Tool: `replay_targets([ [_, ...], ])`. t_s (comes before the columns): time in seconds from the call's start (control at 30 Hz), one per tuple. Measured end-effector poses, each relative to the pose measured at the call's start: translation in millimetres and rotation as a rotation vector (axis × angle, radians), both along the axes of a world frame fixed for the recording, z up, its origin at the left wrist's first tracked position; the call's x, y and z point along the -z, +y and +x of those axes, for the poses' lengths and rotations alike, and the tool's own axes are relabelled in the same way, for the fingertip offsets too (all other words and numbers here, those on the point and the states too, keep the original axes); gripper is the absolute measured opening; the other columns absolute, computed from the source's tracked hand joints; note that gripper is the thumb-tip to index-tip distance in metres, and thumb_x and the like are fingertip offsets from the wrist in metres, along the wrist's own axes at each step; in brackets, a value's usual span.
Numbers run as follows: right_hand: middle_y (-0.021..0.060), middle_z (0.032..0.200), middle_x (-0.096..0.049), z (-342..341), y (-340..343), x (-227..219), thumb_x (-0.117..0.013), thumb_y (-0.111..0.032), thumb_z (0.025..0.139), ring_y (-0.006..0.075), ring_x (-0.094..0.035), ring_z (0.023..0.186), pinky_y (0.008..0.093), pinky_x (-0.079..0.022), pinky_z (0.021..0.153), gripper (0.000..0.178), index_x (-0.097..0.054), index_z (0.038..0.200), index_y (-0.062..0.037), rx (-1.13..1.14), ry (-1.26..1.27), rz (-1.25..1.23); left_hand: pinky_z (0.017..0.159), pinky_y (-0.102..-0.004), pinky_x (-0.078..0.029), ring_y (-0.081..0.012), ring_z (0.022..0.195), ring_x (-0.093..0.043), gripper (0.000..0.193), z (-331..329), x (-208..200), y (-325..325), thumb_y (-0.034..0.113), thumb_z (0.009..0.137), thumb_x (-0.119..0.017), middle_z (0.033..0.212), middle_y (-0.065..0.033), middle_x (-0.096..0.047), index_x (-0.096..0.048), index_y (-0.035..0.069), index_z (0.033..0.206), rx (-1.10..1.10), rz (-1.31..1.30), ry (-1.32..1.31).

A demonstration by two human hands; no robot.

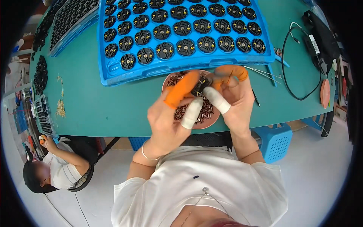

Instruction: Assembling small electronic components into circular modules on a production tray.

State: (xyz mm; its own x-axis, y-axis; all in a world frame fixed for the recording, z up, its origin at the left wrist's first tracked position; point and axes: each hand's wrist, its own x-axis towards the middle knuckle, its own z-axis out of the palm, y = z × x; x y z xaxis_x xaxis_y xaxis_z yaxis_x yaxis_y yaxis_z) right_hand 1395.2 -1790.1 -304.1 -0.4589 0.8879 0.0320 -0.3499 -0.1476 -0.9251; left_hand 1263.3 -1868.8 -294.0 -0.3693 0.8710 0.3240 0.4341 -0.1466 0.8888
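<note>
A small round black part [199, 89] sits between the fingertips of both my hands, above a pink bowl [216, 118]. My left hand [165, 115] is closed on its left side, with an orange cot on the forefinger and a white one on the thumb. From the right, my right hand [237, 102] pinches it, the white-capped thumb against its lower edge; its orange-covered fingers are blurred. Small copper-brown cylindrical pieces [206, 110] fill the bowl. Just beyond my hands lies a blue tray [162, 70] with rows of round black parts [185, 47] bearing yellow wire ends.
Thin white sticks [262, 72] and a dark pen-like tool [256, 99] lie right of my hands. A black cable [284, 75] loops near a black bag-like item [321, 38]. Further left are another filled tray [73, 26], black parts [40, 75] and a seated person [62, 162].
</note>
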Motion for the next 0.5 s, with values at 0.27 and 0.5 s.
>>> replay_targets([
  [0.27, 0.0095, 0.098, -0.06, 45, -15, -8, -0.062, 0.012, 0.08, 0.0142, -0.056, 0.091, 0.0294, -0.045, 0.084, 0.048, -0.043, 0.122, -0.0005, 0.011, -0.064, 0.048, 0.068, -0.0283, -0.055, -0.0187, 0.077, -0.065, 0.041, 41, -10, -4, 0.004, 0.08, -0.069, 0.101, -0.0156, -0.065, -0.057, -0.005, 0.119, 0.091, -0.039, -0.018],
  [0.5, 0.0046, 0.095, -0.062, 79, -6, -6, -0.075, -0.023, 0.075, 0.0199, -0.055, 0.079, 0.0343, -0.041, 0.074, 0.036, -0.064, 0.105, -0.0076, -0.088, -0.766, 0.782, 0.068, -0.0304, -0.061, -0.0158, 0.084, -0.062, 0.036, 52, -17, -8, -0.001, 0.089, -0.057, 0.116, -0.0173, -0.057, -0.051, -0.005, 0.124, -0.058, -0.032, -0.519],
])
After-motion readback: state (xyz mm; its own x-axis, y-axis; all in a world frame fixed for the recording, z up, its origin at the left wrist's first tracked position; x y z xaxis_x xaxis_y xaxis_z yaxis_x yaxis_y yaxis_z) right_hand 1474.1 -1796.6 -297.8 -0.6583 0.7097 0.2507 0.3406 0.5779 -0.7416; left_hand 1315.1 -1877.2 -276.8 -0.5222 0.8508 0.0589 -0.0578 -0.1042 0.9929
